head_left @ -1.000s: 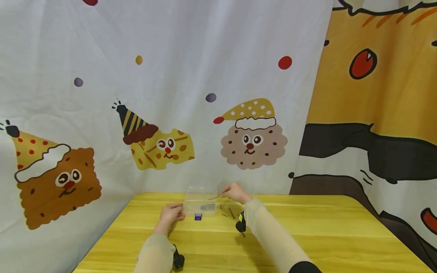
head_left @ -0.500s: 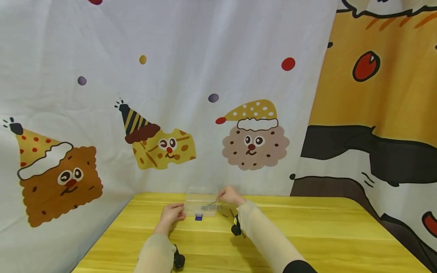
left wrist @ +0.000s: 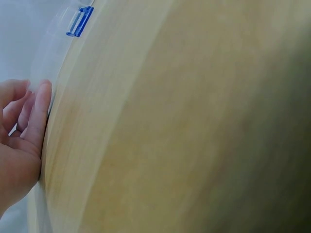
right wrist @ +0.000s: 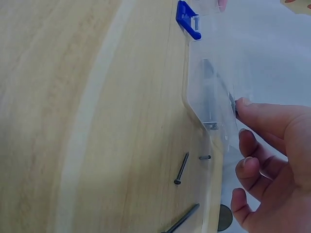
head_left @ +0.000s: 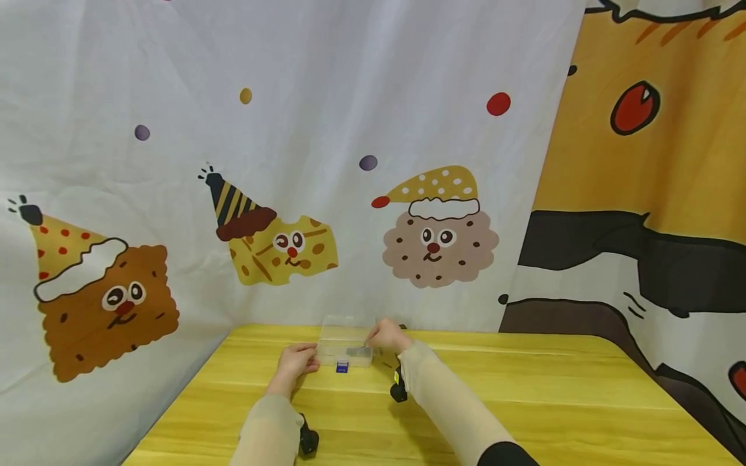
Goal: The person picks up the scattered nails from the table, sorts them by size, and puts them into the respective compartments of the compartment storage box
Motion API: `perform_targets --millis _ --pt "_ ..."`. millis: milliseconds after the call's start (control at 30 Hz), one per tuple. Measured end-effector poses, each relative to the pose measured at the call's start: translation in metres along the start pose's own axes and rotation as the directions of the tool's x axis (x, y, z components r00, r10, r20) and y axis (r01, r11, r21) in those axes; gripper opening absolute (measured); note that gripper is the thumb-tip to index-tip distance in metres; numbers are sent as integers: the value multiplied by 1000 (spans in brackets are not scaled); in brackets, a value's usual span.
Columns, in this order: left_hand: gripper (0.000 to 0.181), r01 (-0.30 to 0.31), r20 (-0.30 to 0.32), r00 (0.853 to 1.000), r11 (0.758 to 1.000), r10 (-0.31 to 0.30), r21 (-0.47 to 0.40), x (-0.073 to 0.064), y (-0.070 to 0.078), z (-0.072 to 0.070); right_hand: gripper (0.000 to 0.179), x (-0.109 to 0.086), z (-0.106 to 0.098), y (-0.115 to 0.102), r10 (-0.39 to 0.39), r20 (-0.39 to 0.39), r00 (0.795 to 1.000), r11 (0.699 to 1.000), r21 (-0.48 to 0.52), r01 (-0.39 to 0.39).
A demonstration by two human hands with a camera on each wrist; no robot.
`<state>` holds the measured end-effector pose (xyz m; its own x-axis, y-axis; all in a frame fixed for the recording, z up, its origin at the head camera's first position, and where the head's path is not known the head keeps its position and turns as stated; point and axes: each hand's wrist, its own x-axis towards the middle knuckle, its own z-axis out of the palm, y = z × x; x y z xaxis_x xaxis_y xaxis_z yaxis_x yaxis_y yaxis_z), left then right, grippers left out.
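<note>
A clear plastic box [head_left: 329, 356] with a blue latch [head_left: 342, 367] stands at the table's back, its lid raised. My left hand [head_left: 295, 360] holds the box's left side, thumb and fingers at its wall. Over the right side is my right hand [head_left: 386, 336], pinching a long dark nail [right wrist: 232, 101] between thumb and forefinger, its shaft slanting into the box. Grey nails [head_left: 357, 352] lie inside. Near the box's right end, the right wrist view shows a small nail [right wrist: 182, 168], a shorter one [right wrist: 205, 157] and a thicker one [right wrist: 183, 218] on the table.
The wooden table [head_left: 524, 388] reaches back to a white printed curtain [head_left: 326, 129] right behind the box. A black wrist camera [head_left: 399, 388] sits by my right sleeve, another camera [head_left: 309, 440] by my left.
My right hand has moved left and slightly down with the nail, from beside the box to over its right side. My left hand has stayed at the box's left side.
</note>
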<state>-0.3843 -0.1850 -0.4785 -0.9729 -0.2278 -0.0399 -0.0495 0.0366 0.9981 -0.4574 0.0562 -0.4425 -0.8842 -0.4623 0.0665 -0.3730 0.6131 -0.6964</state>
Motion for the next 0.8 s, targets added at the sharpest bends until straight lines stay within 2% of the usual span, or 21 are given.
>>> perform_targets --millis 267,467,667,800 --pt "34 -5 1 1000 1000 5 3 0 -1 0 12 -5 -6 -2 5 21 1000 1000 -29 -5" --pt "34 -17 27 1000 999 16 33 -2 0 0 14 -14 -22 3 -44 0 999 999 -7 44" --pt "35 -11 28 1000 999 10 37 0 0 -2 19 -32 -43 4 -61 -30 998 997 51 63" --pt "36 -7 33 999 1000 6 24 -1 1 -2 20 -50 -50 13 -16 -34 999 992 128 20"
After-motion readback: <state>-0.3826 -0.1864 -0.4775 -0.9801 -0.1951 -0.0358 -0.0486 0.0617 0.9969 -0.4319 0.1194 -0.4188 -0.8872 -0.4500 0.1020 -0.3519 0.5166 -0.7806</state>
